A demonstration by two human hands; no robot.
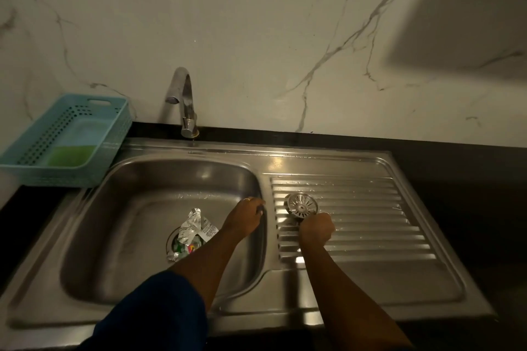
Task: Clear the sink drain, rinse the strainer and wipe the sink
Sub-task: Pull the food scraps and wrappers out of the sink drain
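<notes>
The steel sink (159,179) has a crumpled foil wrapper (194,226) and colourful scraps lying over its drain (174,242). The round metal strainer (302,204) sits on the ribbed drainboard (370,225) to the right of the basin. My right hand (316,228) is curled at the strainer's near rim, fingertips on it. My left hand (245,216) rests on the basin's right rim, fingers bent over the edge, with a ring on one finger. The faucet (182,100) stands at the back, and no water runs from it.
A light blue perforated basket (25,148) holding a green scrub pad (71,155) stands at the sink's back left corner. Black countertop (456,157) surrounds the sink. A marble wall rises behind. Water drops lie on the drainboard.
</notes>
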